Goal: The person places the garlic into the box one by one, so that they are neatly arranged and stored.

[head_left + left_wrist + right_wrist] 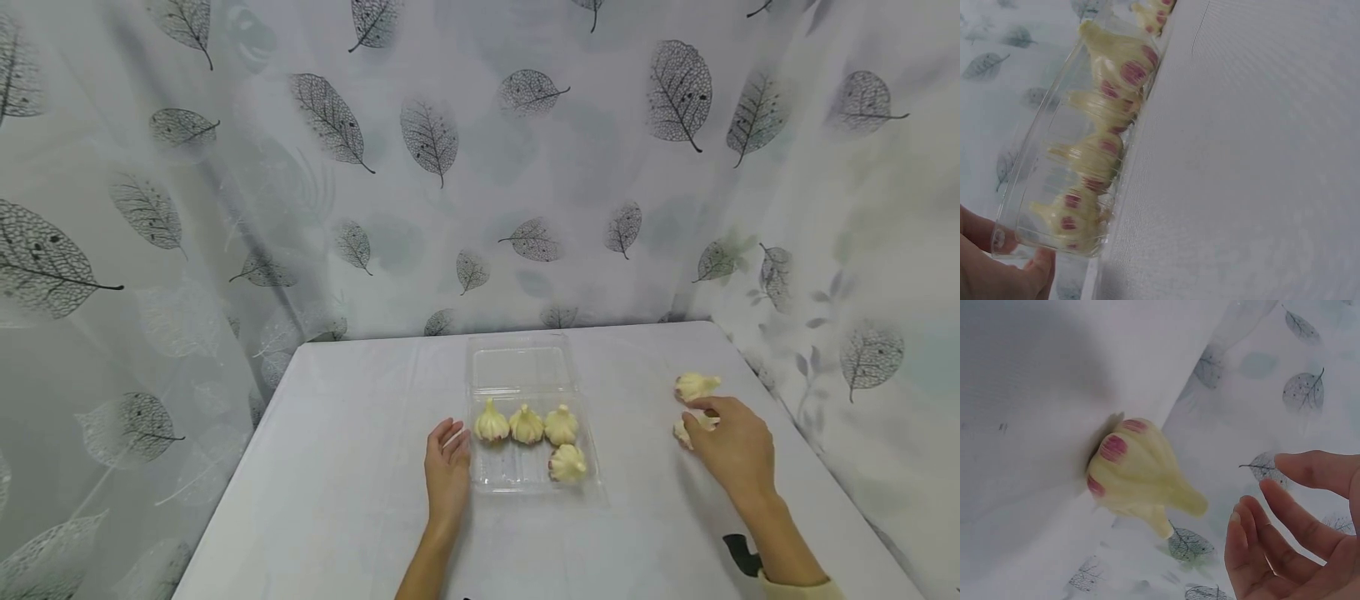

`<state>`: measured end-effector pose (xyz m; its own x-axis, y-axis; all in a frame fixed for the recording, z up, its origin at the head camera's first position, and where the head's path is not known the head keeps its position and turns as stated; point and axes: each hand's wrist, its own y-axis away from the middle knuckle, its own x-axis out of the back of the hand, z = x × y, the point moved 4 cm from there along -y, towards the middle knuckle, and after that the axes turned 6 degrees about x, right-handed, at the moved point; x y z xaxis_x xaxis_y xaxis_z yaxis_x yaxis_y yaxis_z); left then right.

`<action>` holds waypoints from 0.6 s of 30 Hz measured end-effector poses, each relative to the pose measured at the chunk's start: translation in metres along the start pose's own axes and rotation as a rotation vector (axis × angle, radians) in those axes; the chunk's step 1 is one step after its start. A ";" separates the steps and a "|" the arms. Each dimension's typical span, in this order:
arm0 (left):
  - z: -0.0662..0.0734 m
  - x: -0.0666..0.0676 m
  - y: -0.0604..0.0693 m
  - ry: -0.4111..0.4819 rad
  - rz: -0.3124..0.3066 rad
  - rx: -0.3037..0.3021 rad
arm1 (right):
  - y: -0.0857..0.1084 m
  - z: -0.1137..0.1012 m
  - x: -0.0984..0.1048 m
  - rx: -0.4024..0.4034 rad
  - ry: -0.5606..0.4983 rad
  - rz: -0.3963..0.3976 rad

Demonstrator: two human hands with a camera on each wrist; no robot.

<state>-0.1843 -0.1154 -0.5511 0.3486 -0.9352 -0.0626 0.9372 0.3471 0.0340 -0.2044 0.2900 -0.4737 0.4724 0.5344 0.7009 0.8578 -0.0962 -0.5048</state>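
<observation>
A clear plastic clamshell box stands with its lid laid back. In its tray lie several garlic bulbs: three in a row at the back, including one bulb at the left, and another bulb at the front right. My left hand rests against the box's left side, fingers loosely bent; the left wrist view shows its fingertips at the box's corner. Over at the right, my right hand hovers at a garlic bulb, thumb and fingers apart. A gap separates the fingers from the bulb in the right wrist view.
Another garlic bulb lies just behind the one by my right hand. A white cloth covers the table. Leaf-printed curtains hang behind and along both sides. A small black shape shows near the right forearm.
</observation>
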 end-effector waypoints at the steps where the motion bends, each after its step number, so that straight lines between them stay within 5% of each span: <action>1: 0.000 0.000 0.000 -0.003 0.001 -0.001 | 0.000 0.002 0.000 -0.004 0.004 -0.006; 18: -0.001 0.000 0.000 0.005 -0.002 0.007 | -0.001 0.029 -0.001 -0.053 0.075 -0.110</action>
<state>-0.1847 -0.1157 -0.5523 0.3471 -0.9354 -0.0676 0.9377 0.3450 0.0410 -0.2118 0.3142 -0.4880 0.3869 0.4799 0.7874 0.9139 -0.0862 -0.3966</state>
